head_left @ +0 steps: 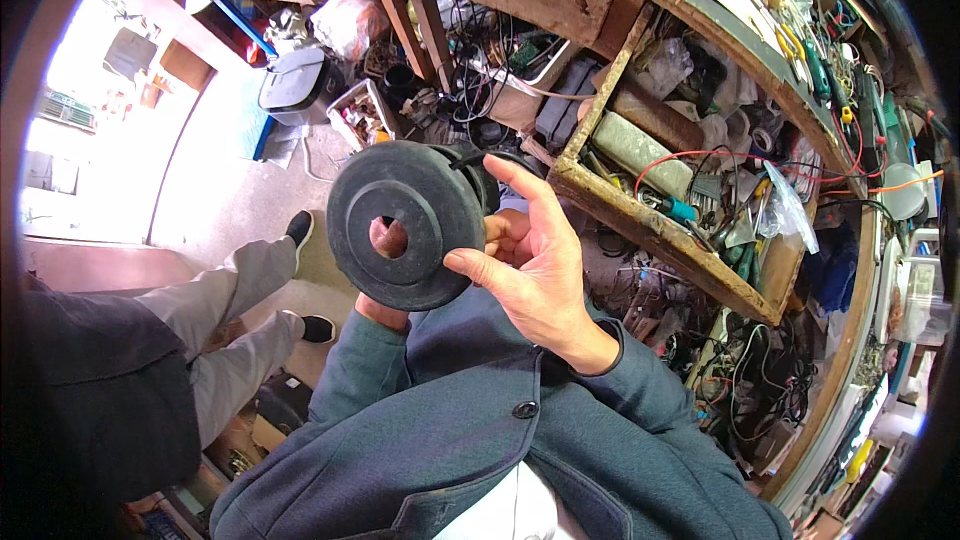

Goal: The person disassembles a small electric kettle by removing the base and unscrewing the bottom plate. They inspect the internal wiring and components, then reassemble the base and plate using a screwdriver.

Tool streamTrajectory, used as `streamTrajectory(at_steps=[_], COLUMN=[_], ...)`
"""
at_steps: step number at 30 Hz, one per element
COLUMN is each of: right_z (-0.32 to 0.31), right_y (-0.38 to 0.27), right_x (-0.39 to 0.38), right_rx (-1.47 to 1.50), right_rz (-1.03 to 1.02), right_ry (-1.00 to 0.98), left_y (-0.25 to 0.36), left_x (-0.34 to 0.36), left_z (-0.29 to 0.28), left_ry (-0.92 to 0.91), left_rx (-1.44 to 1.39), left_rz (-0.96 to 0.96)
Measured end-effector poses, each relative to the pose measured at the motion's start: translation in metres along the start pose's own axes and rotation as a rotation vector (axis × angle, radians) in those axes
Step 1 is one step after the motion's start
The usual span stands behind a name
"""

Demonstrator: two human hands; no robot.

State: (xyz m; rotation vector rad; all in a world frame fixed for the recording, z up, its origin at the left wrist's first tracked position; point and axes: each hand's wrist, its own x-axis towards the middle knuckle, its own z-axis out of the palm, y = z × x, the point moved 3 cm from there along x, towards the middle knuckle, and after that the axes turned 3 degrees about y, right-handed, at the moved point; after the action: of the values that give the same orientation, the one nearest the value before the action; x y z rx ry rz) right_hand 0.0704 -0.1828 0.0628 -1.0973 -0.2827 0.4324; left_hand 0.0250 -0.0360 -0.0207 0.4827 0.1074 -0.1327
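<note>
Up in front of my chest is a black spool (350,210), its round flange facing me and a hole in its middle. My left hand (382,314) supports it from behind and below. Most of that hand is hidden by the flange, but some of its skin shows through the hole. At the spool's right side is my right hand (535,280), its thumb against the flange's edge. The index finger reaches up by a dark strip near the spool's top, and the other fingers curl in behind the flange.
An open wooden drawer (660,230) full of tools, wires and bags juts out at the right. Beyond it runs a cluttered workbench (720,30). A grey lidded bin (292,80) stands at the far left. Another person's legs (225,285) extend in from the left.
</note>
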Motion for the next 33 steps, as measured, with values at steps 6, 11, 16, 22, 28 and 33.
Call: streamTrajectory(at_steps=[6,11,16,22,28,33], right_z=[-0.006,-0.01,-0.009,-0.013,-0.021,-0.024], right_y=[0.004,0.01,0.008,0.008,0.013,0.016], right_x=[0.0,0.004,0.004,0.006,0.008,0.011], right_rx=[0.098,0.142,0.067,0.043,0.101,0.123], right_rz=[0.075,0.086,0.092,0.069,0.04,0.038], right_ry=[0.08,0.076,0.068,0.079,0.07,0.105], left_y=[0.007,0.015,0.017,0.016,0.011,0.011], left_x=[0.004,0.002,0.0,0.001,0.003,-0.001], left_z=[-0.011,0.017,0.017,0.012,-0.005,-0.005], left_ry=[0.071,0.133,0.176,0.199,0.224,0.208], left_rx=[0.233,0.259,0.239,0.25,0.223,0.128], left_rz=[0.036,0.044,0.103,0.13,0.175,0.169])
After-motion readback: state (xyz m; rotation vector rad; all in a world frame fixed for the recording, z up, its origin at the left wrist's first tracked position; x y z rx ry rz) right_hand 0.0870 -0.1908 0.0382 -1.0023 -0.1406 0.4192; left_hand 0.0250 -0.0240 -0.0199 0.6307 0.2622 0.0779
